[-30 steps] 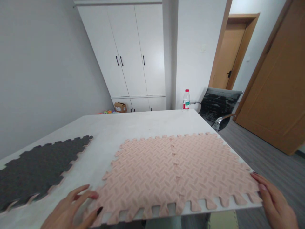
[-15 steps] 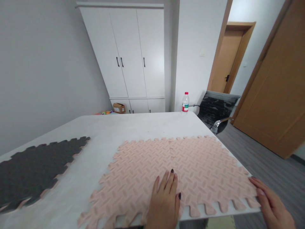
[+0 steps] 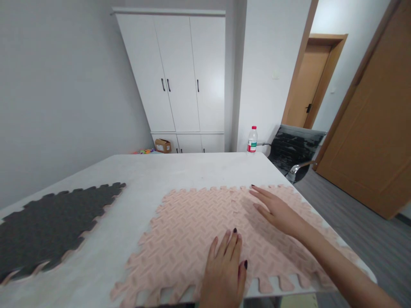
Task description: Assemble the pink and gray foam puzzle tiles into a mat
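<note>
Two pink foam mat tiles [image 3: 192, 222] with a raised pattern and toothed edges lie side by side on the white table, joined along a seam near their middle. Palm down on the near part of the pink mat rests my left hand [image 3: 223, 267], fingers stretched out. Over the far part of the right tile reaches my right hand [image 3: 272, 209], its fingers extended and holding nothing. It casts a shadow on the mat, and I cannot tell whether its fingertips touch. My right forearm covers part of the right tile.
On the left of the white table [image 3: 144, 171] lies a dark grey foam mat [image 3: 54, 226] with a pink edge. A plastic bottle [image 3: 252, 140] with a red cap stands at the far edge. Beyond are a black chair [image 3: 297, 149], a cardboard box [image 3: 162, 146] and a white cabinet [image 3: 180, 77].
My right hand has left the near right corner of the pink mat and moved forward and left over its far part. The left hand stays flat on the mat.
</note>
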Tool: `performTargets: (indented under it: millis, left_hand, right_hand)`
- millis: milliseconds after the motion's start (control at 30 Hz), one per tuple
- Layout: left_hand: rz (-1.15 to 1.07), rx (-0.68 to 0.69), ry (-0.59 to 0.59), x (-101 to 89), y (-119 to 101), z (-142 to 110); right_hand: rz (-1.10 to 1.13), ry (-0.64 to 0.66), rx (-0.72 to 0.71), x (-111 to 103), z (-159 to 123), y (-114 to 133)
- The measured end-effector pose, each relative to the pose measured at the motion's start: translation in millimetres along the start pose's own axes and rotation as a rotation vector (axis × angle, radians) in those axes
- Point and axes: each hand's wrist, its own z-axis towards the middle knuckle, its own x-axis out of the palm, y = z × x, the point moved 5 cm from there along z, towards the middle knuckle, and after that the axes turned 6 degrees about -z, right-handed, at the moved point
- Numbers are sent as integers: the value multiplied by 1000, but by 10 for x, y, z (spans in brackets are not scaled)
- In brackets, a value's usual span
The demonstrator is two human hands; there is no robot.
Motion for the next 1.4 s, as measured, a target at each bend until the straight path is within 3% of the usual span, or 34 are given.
performTargets:
  millis: [100, 233, 400, 500, 667, 833, 900, 1033, 1167, 1267, 1400]
  left_hand:
    - [31, 19, -30, -23, -9, 9]
    - [43, 29, -54, -39, 3, 17]
    - [16, 12, -38, -30, 11, 17]
    - [-27, -28, 47, 5, 14, 19]
    - [-192, -162, 350, 8, 29, 47]
    - [-421, -263, 678, -150, -10, 38]
    - [-480, -300, 743, -203, -39, 9]
    - [-518, -353, 667, -277, -93, -58]
    - [-604, -250, 557, -391, -78, -166]
    - [-548, -276, 417, -605, 306, -275]
    - [-171, -631, 180, -1186, 1450, -543]
  right_hand:
    - [-21, 190, -107, 457, 398, 218]
    - [7, 328, -71, 858, 480, 243]
    - [13, 379, -71, 863, 453, 220]
    - [-2, 408, -59, 869, 484, 176]
    - [-22, 431, -44, 957, 531, 103]
    - [10, 450, -39, 1009, 533, 57]
    - [23, 437, -34, 1024, 525, 36]
    - [32, 399, -11, 1036, 527, 16]
    - [17, 364, 16, 989, 555, 63]
    - [18, 359, -4, 910, 513, 116]
    - [27, 329, -25, 764, 316, 33]
